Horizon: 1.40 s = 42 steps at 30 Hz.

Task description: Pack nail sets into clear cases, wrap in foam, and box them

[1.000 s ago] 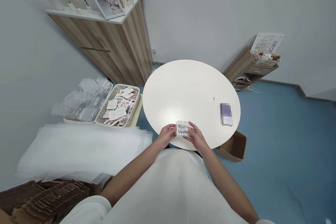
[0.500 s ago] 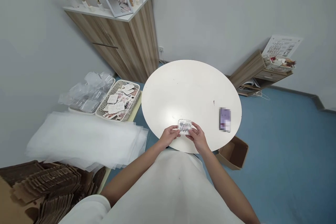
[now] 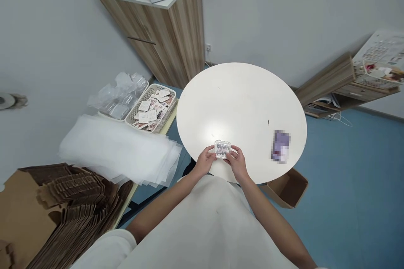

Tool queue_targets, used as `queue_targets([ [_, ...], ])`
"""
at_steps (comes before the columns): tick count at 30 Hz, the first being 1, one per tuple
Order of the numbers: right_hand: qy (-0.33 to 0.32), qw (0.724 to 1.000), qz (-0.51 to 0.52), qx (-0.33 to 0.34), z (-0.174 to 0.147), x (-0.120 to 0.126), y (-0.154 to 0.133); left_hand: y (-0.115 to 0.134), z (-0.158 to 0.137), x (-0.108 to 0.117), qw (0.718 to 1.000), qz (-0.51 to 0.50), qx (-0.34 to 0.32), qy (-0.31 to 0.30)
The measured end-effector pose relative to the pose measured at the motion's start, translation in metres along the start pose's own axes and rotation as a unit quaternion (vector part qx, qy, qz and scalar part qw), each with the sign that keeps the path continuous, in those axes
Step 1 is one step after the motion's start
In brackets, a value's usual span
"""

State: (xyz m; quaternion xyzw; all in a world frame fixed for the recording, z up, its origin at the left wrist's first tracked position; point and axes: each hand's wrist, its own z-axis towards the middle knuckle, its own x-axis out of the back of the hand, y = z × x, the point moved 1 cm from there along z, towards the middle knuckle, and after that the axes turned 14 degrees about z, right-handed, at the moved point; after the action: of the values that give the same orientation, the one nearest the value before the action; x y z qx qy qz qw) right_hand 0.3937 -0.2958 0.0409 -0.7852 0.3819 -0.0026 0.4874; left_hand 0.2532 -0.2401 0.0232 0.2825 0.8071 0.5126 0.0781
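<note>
Between my two hands is a small clear plastic case (image 3: 222, 149) with rows of press-on nails showing inside. My left hand (image 3: 205, 161) pinches its left edge, and my right hand (image 3: 237, 163) grips the right edge with the thumb over the front. The case looks closed and is held above the near edge of a white round table (image 3: 243, 96). Farther right on the tabletop lies a purple item (image 3: 280, 146), blurred so that its kind cannot be made out.
Left of the table, a basket of cards (image 3: 151, 109) stands beside a basket of clear plastic packaging (image 3: 120, 101). White foam sheets (image 3: 120, 147) and folded brown cardboard (image 3: 75, 201) lie nearer. An open carton (image 3: 287, 189) sits on the floor at right. A wooden cabinet (image 3: 158, 33) stands behind.
My view has turned left and downward, so the surroundings sit farther right and higher or lower. Both hands still hold the clear case at nearly the same spot.
</note>
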Motion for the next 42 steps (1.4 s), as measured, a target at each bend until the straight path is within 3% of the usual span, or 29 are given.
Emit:
queue_targets([
  [6,-0.008,0.999,-0.033,-0.013,0.023,-0.040,0.011,-0.001,0.017,0.031,0.999,-0.008,0.010,0.034],
  [12,-0.028,0.993,-0.108,-0.027,0.061,-0.102,0.026,-0.008,0.052,0.087,0.990,0.071,0.049,0.110],
  [18,-0.003,0.981,-0.189,-0.046,0.109,-0.160,0.045,-0.021,0.102,0.146,0.983,0.139,0.068,0.102],
  [23,-0.004,0.975,-0.220,-0.038,0.140,-0.188,0.057,-0.022,0.132,0.177,0.976,0.191,0.054,0.088],
  [32,0.007,0.967,-0.254,0.010,0.160,-0.206,0.062,-0.020,0.155,0.191,0.986,0.147,0.035,0.073],
  [42,0.012,0.969,-0.246,0.029,0.161,-0.206,0.063,-0.017,0.154,0.193,0.990,0.122,-0.003,0.068],
])
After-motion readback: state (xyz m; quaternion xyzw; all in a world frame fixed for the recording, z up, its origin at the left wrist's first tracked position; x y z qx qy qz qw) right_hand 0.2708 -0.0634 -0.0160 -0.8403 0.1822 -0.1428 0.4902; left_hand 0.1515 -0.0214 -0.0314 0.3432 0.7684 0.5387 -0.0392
